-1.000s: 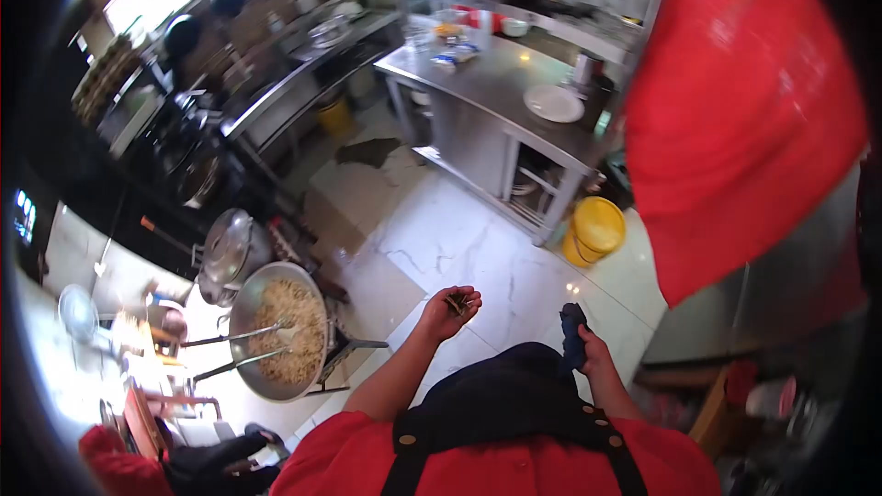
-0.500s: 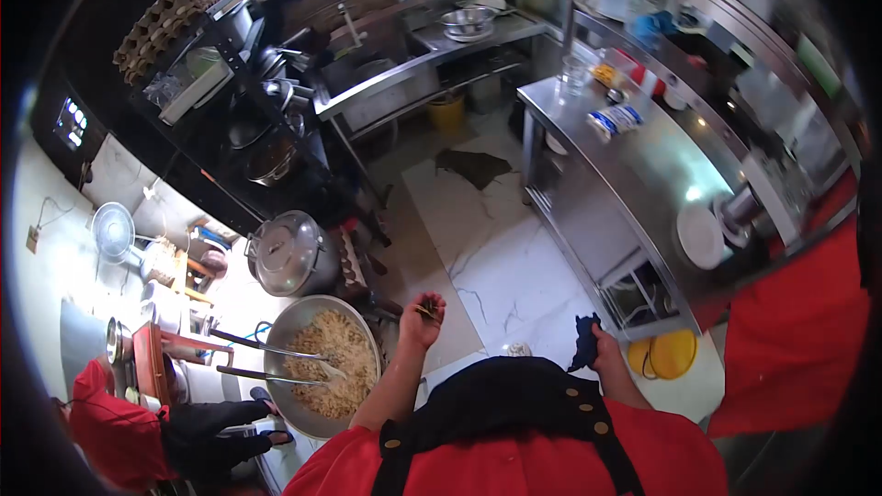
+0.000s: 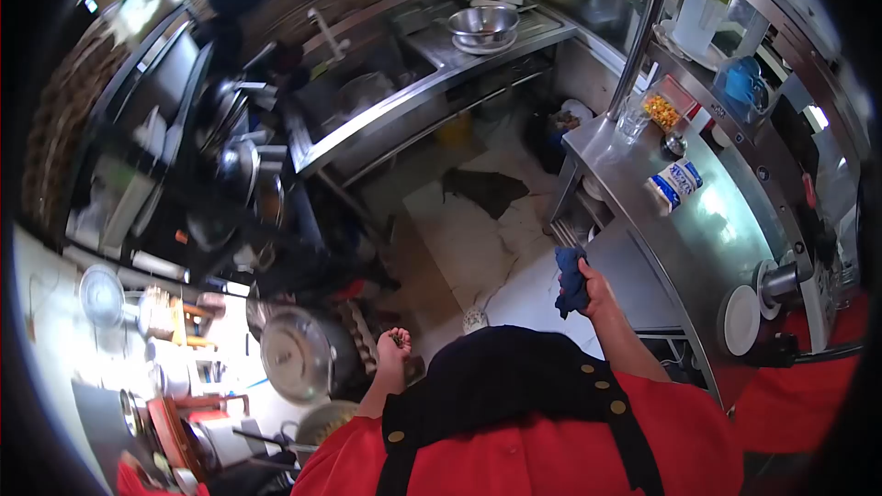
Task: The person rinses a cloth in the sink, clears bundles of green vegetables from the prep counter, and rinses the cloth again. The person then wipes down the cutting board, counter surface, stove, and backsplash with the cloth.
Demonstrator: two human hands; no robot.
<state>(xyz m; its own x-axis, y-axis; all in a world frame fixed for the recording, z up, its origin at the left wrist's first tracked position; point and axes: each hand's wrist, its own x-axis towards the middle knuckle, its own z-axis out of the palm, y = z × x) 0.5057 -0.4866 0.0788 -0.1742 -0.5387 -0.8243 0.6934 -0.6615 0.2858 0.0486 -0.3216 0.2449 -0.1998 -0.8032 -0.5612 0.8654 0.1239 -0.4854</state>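
Though apart, hands (image 3: 392, 346) (image 3: 597, 290) both apparently curled

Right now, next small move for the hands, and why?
Probably lay the dark blue cloth on the steel counter, between the sugar bag and white plate: the right hand grips it near that bare stretch, and the left hand is occupied, curled around small dark bits.

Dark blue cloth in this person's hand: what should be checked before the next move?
1. Dark blue cloth gripped by the right hand: ok.
2. Cloth dry: cannot tell.
3. Left hand free: not ok, it is curled around small bits.
4. What those bits are: cannot tell, too small.
5. White plate resting on the steel table: ok.
6. Floor ahead bare: not ok, a dark flat piece lies there.
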